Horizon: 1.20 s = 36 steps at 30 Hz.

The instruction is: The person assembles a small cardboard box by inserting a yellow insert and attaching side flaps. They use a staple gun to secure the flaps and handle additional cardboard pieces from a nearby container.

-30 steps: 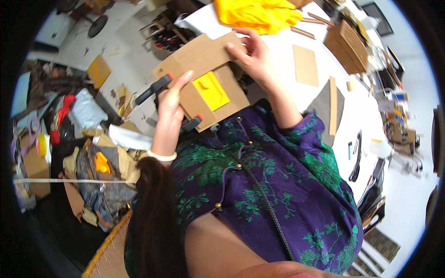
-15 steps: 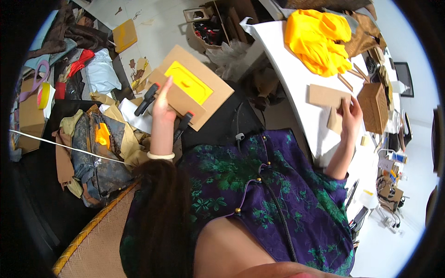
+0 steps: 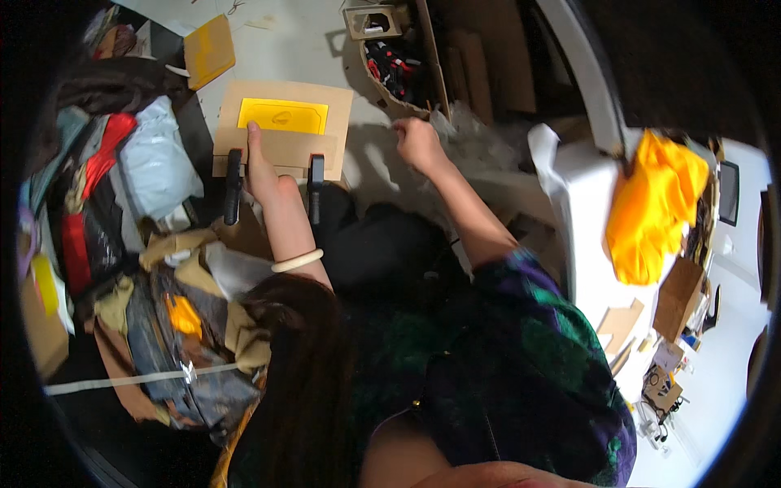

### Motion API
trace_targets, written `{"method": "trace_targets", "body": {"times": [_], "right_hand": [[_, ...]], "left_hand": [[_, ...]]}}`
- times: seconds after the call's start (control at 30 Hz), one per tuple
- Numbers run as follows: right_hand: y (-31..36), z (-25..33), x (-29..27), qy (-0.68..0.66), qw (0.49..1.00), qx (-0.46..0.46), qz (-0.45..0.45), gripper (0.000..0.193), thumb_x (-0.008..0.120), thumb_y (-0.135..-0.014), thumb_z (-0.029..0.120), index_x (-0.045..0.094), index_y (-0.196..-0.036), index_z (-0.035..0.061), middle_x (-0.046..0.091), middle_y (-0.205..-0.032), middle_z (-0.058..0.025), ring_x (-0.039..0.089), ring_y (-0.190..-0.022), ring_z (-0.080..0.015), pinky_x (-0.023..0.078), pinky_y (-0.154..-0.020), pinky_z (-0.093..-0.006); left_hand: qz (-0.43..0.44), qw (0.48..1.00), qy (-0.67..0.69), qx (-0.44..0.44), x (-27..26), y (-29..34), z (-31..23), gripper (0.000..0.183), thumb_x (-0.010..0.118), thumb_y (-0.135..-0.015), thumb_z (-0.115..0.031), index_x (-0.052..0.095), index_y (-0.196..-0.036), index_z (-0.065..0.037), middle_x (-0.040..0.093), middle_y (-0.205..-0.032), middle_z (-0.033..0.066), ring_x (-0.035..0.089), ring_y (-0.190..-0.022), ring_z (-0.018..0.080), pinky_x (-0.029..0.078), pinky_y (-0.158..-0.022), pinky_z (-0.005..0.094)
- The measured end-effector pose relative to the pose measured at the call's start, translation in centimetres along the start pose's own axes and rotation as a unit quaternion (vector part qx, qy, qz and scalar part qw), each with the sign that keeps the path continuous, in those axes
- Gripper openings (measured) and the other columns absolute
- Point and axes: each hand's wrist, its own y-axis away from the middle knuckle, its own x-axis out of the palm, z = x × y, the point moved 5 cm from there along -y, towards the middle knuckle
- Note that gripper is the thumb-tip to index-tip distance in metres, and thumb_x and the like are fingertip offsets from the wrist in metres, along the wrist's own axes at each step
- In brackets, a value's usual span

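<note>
My left hand (image 3: 267,175) grips the lower edge of a tan square board (image 3: 338,106), its thumb pressed on the front. Set into the board is a bright yellow rectangle (image 3: 313,120) with an outlined shape, and a plain tan strip (image 3: 285,148) crosses below it. Two black clamps with red tips bite the lower edge, a left clamp (image 3: 233,189) and a right clamp (image 3: 316,191), one on each side of my hand. My right hand (image 3: 421,146) hangs over the floor to the right of the board, fingers curled in, with nothing visible in them.
Beyond my right hand stands a round-edged bin (image 3: 394,73) of black and red items, with a small frame (image 3: 374,23) behind. On the right, a white table (image 3: 590,220) carries a yellow cloth (image 3: 655,207) and a brown box (image 3: 682,297). Fabric scraps and bags (image 3: 163,159) heap at left.
My right hand has left the cardboard piece on the table and swung left over the floor. The clamped board has turned more level. The view has shifted to the left.
</note>
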Motion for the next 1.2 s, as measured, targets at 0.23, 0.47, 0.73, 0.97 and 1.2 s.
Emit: {"method": "trace_targets", "body": {"times": [0.23, 0.47, 0.73, 0.97, 1.2], "right_hand": [[-20.6, -9.6, 9.7, -0.030, 0.935, 0.346, 0.069, 0.107, 0.079, -0.077, 0.043, 0.016, -0.151, -0.0021, 0.052, -0.139, -0.0270, 0.057, -0.125, -0.0357, 0.048, -0.104, -0.0418], [-25.5, -12.3, 9.9, -0.156, 0.917, 0.344, -0.132, 0.075, 0.076, -0.074, 0.044, 0.050, -0.123, -0.0064, 0.065, -0.117, -0.0248, 0.064, -0.110, -0.0393, 0.051, -0.095, -0.0447], [-39.0, -18.1, 6.6, -0.587, 0.771, 0.237, -0.065, 0.040, 0.048, -0.097, 0.053, 0.063, -0.105, 0.0162, 0.069, -0.081, -0.0086, 0.067, -0.073, -0.0258, 0.057, -0.066, -0.0493], [-33.4, -22.2, 18.0, 0.215, 0.942, 0.002, 0.259, 0.030, 0.070, -0.071, 0.023, 0.077, -0.096, 0.0082, 0.073, -0.103, -0.0164, 0.070, -0.091, -0.0328, 0.055, -0.083, -0.0422], [-30.1, -24.8, 26.9, 0.195, 0.928, 0.038, 0.315, 0.038, 0.067, -0.077, 0.023, 0.073, -0.112, 0.0070, 0.066, -0.123, -0.0187, 0.066, -0.112, -0.0311, 0.053, -0.094, -0.0395]], "left_hand": [[0.030, 0.999, -0.008, -0.014, 1.7, -11.7, 4.9, 0.055, 0.067, -0.095, -0.039, 0.054, -0.137, -0.006, 0.061, -0.133, 0.0093, 0.058, -0.121, 0.0265, 0.047, -0.102, 0.0419], [-0.082, 0.994, -0.019, -0.065, 3.7, -8.5, 4.7, 0.056, 0.073, -0.092, -0.036, 0.054, -0.136, -0.007, 0.060, -0.131, 0.0089, 0.059, -0.120, 0.0233, 0.048, -0.102, 0.0429], [0.074, 0.963, -0.214, 0.146, 5.1, -6.7, 3.3, 0.054, 0.073, -0.091, -0.035, 0.056, -0.133, -0.006, 0.062, -0.129, 0.0081, 0.060, -0.118, 0.0232, 0.048, -0.102, 0.0407], [-0.011, 0.998, -0.060, -0.033, 4.6, -8.1, 3.2, 0.051, 0.074, -0.090, -0.036, 0.059, -0.131, -0.009, 0.063, -0.129, 0.0070, 0.061, -0.117, 0.0253, 0.049, -0.099, 0.0442], [-0.008, 0.993, -0.107, -0.045, 4.0, -8.5, 3.1, 0.053, 0.075, -0.089, -0.038, 0.059, -0.132, -0.013, 0.062, -0.131, 0.0071, 0.060, -0.118, 0.0265, 0.049, -0.099, 0.0510]]}}
